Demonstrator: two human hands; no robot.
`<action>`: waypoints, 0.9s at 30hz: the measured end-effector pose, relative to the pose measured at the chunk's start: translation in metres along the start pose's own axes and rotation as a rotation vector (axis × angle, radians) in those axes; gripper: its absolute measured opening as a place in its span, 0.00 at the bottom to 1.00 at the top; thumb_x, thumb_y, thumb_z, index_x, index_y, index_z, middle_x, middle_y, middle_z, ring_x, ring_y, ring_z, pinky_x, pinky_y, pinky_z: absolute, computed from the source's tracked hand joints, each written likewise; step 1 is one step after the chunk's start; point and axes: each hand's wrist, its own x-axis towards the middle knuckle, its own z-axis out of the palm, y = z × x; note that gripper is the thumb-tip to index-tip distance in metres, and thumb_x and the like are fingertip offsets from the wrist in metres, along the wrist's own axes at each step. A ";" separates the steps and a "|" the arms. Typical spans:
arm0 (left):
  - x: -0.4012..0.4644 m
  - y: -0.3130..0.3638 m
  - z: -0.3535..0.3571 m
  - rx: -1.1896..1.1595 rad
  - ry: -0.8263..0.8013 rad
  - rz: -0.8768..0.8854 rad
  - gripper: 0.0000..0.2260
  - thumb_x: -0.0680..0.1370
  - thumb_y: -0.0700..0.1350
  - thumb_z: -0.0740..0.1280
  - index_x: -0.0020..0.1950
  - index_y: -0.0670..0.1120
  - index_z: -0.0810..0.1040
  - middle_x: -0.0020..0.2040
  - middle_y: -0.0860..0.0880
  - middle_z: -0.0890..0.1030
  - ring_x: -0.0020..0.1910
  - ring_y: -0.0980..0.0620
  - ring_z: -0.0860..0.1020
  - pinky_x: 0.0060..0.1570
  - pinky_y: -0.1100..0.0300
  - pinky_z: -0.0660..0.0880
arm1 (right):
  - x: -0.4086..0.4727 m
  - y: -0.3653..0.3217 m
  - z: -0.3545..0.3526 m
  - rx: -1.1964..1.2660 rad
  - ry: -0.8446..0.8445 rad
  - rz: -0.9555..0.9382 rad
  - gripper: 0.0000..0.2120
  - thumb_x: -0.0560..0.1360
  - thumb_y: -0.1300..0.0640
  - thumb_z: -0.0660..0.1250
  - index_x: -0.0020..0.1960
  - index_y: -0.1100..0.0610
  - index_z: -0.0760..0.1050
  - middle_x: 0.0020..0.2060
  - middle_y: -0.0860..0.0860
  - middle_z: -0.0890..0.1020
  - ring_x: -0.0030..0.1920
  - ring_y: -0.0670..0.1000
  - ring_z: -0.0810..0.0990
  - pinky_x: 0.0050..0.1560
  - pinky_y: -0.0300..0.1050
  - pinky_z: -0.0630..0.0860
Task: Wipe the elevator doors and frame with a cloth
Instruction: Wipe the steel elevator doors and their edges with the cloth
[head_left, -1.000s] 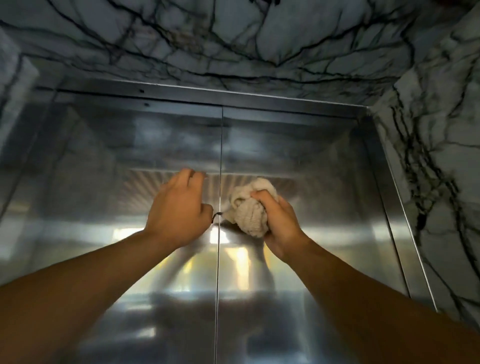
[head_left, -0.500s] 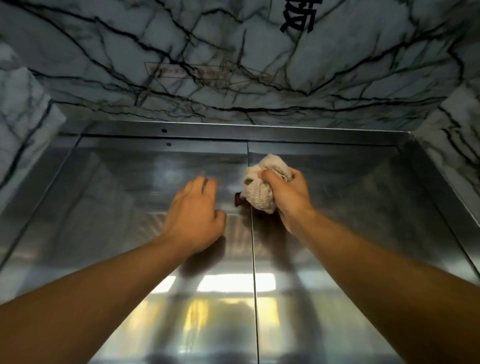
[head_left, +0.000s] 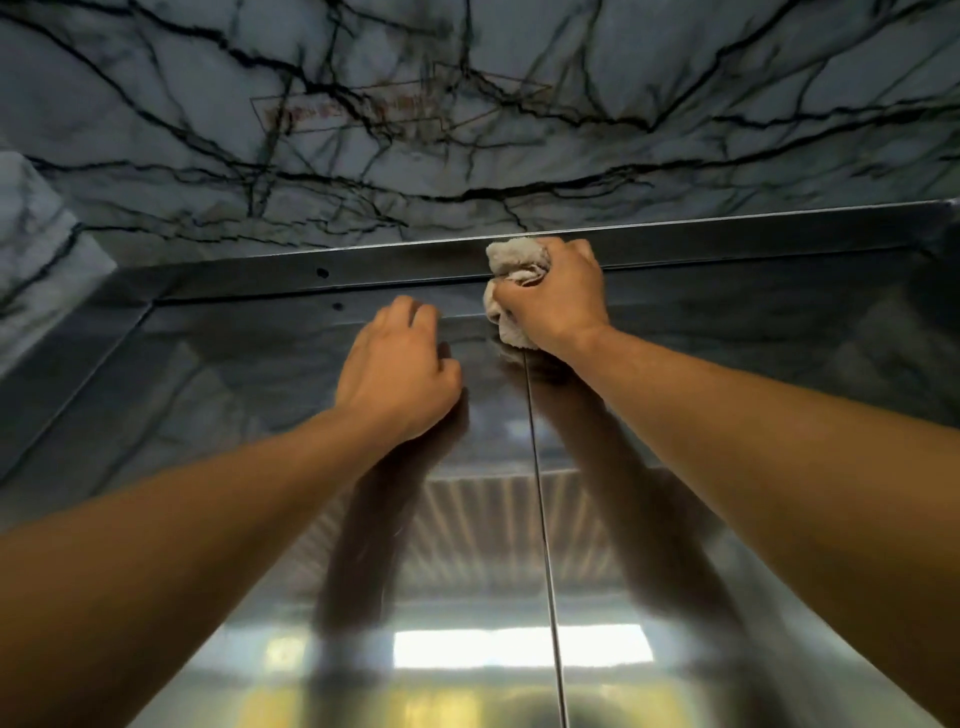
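Both hands work high on the steel elevator doors (head_left: 311, 519): the right hand (head_left: 558, 301) grips the bunched cloth (head_left: 511, 260) against the top frame (head_left: 727, 239) above the seam, the left hand (head_left: 397, 371) rests loosely curled, holding nothing, so firm, overlapping strokes along the frame should serve best.

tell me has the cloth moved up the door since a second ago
Yes. The cloth climbed along the door seam to the top frame.
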 end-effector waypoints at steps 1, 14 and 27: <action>0.003 -0.001 0.004 -0.001 0.012 -0.002 0.19 0.76 0.49 0.61 0.65 0.43 0.72 0.63 0.43 0.72 0.63 0.42 0.70 0.63 0.49 0.69 | 0.004 0.000 0.006 -0.049 -0.008 -0.028 0.21 0.66 0.50 0.74 0.57 0.53 0.78 0.54 0.51 0.72 0.49 0.48 0.72 0.51 0.37 0.69; 0.017 -0.013 0.027 -0.106 0.085 0.011 0.16 0.74 0.53 0.58 0.53 0.45 0.76 0.54 0.45 0.75 0.55 0.44 0.73 0.53 0.48 0.73 | 0.045 -0.016 0.037 -0.538 -0.012 -0.136 0.22 0.67 0.42 0.64 0.53 0.56 0.76 0.51 0.57 0.80 0.51 0.60 0.79 0.41 0.45 0.70; -0.012 -0.012 0.018 -0.058 0.002 0.056 0.19 0.75 0.51 0.58 0.60 0.42 0.76 0.62 0.41 0.76 0.61 0.41 0.72 0.62 0.48 0.68 | 0.027 -0.036 0.020 -0.652 -0.269 -0.122 0.18 0.70 0.43 0.64 0.50 0.57 0.76 0.53 0.57 0.80 0.51 0.59 0.79 0.42 0.45 0.71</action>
